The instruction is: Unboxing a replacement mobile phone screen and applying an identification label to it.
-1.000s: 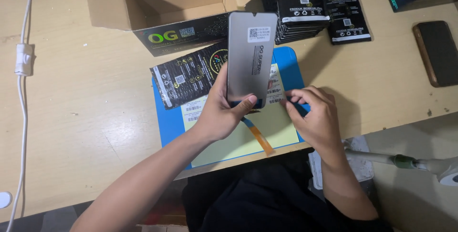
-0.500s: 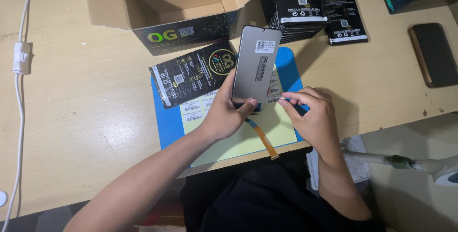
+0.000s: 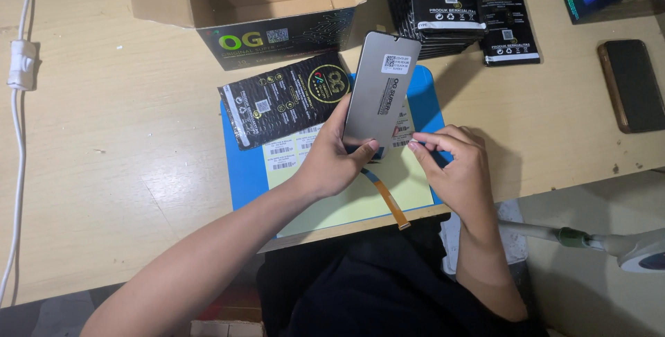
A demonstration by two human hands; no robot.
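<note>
Over the blue rectangular mat (image 3: 242, 178), the left hand (image 3: 332, 160) grips the grey flat phone screen panel (image 3: 381, 91) by its near end, long axis pointing away, while the right hand (image 3: 454, 164) pinches closed just beside it.

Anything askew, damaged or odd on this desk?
No damage or spill shows. The left hand holds a grey screen panel upright; its orange flex cable dangles loose past the table edge. A black packet lies askew across the blue mat.

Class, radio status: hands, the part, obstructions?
Left hand grips grey phone screen panel. Right hand pinches beside its lower edge. Orange flex cable dangles free.
</note>
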